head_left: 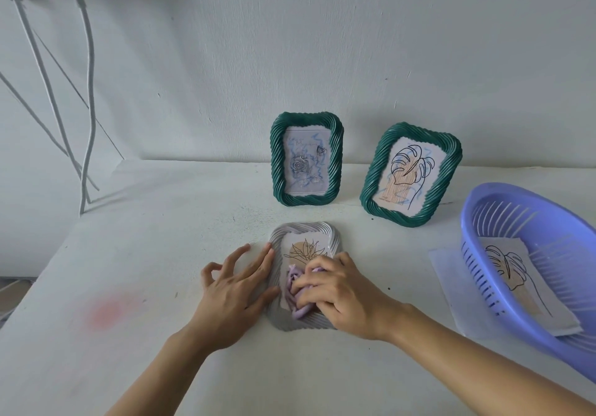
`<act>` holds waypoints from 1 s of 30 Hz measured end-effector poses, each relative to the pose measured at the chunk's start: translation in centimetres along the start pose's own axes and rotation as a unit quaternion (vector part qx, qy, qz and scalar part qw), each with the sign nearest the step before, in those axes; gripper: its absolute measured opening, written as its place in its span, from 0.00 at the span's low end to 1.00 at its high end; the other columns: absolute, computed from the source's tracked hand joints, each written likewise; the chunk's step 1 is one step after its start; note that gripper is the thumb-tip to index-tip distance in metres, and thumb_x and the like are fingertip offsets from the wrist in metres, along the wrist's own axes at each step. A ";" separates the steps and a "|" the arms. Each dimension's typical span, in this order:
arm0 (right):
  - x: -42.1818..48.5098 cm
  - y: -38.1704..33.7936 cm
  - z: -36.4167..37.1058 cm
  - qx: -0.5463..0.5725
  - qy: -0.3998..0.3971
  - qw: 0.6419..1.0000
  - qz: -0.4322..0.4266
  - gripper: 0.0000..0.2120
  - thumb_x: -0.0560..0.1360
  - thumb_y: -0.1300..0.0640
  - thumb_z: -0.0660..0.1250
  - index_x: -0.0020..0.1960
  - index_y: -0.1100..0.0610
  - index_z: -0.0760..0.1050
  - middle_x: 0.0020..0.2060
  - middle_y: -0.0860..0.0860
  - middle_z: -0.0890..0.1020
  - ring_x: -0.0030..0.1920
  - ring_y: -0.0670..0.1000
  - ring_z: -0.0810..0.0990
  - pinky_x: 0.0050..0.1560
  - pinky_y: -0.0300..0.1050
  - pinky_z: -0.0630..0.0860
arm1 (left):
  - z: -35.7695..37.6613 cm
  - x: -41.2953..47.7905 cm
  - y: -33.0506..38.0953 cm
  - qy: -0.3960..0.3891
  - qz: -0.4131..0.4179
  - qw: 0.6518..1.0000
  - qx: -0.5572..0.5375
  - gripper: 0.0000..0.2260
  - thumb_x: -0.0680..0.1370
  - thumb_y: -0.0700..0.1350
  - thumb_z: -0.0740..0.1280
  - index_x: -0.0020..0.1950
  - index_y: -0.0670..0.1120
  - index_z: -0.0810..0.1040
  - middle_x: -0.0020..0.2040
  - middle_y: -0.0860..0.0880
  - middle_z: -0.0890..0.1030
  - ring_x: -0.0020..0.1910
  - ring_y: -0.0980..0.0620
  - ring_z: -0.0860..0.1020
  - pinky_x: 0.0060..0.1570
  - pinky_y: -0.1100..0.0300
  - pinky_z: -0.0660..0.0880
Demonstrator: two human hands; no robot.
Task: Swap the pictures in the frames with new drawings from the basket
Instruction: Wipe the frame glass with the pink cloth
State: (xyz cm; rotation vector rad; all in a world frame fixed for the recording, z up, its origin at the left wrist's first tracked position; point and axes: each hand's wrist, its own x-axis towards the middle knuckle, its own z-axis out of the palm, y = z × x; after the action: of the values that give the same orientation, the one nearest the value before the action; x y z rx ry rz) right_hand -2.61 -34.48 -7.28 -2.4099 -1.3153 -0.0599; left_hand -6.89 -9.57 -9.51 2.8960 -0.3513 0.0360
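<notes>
While the white, slightly speckled table (161,254) stretched back to a plain white wall, a lavender-blue plastic basket (480,270) with slotted walls sat tilted at its right edge. It held a paper drawing of a line-drawn monstera leaf (516,273), and a pale sheet (443,264) lay partly under it.

Both bare forearms reached in from the near edge. The left hand (235,286) lay palm down beside a grey frame (303,228), its index and middle fingers straight along the frame's left rim, the thumb against the lower left edge, and the ring and little fingers bent up off the table; it gripped nothing. The right hand (335,290) was curled over a crumpled lilac cloth (295,290), fingers bunched round it and pressing it onto the frame's face.

Two dark green frames with twisted, rope-like rims stood upright near the wall. The left green frame (275,157) showed a bluish rose picture; the right green frame (374,183), leaning and turned slightly, showed a monstera leaf over tan stripes.

That grey frame, ribbed in the same twisted pattern, lay flat in front of them, face up, holding a plant sketch over a tan circle (306,251).
</notes>
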 end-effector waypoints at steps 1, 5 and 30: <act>-0.3 0.2 -0.3 -0.005 -0.001 1.000 -0.006 0.15 0.82 0.55 0.58 0.48 0.42 0.82 0.56 0.35 0.79 0.58 0.45 0.72 0.51 0.54 0.68 | 0.0 0.0 0.0 -0.002 0.000 1.000 -0.003 0.29 0.80 0.68 0.42 0.79 0.62 0.54 0.77 0.71 0.52 0.78 0.55 0.56 0.63 0.48 0.56; -1.3 1.5 -1.1 -0.050 0.015 0.999 -0.014 0.14 0.81 0.54 0.58 0.47 0.43 0.82 0.56 0.35 0.79 0.57 0.47 0.73 0.49 0.53 0.67 | -0.1 0.1 0.0 -0.005 0.001 1.000 -0.014 0.29 0.80 0.67 0.44 0.80 0.61 0.53 0.77 0.71 0.51 0.78 0.55 0.53 0.64 0.48 0.54; 2.8 2.9 0.8 -0.087 0.058 0.994 0.045 0.17 0.78 0.53 0.59 0.61 0.38 0.78 0.63 0.36 0.78 0.61 0.49 0.72 0.49 0.51 0.64 | 0.1 0.1 0.3 0.011 -0.007 1.000 -0.001 0.28 0.80 0.67 0.48 0.79 0.60 0.58 0.77 0.68 0.57 0.78 0.54 0.59 0.61 0.50 0.56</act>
State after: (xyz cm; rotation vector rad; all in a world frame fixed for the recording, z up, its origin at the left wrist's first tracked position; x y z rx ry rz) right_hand 1.27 -33.35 -8.29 -2.5650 -1.1933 -0.2961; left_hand -6.83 -9.91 -9.56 2.8926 -0.3283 0.0648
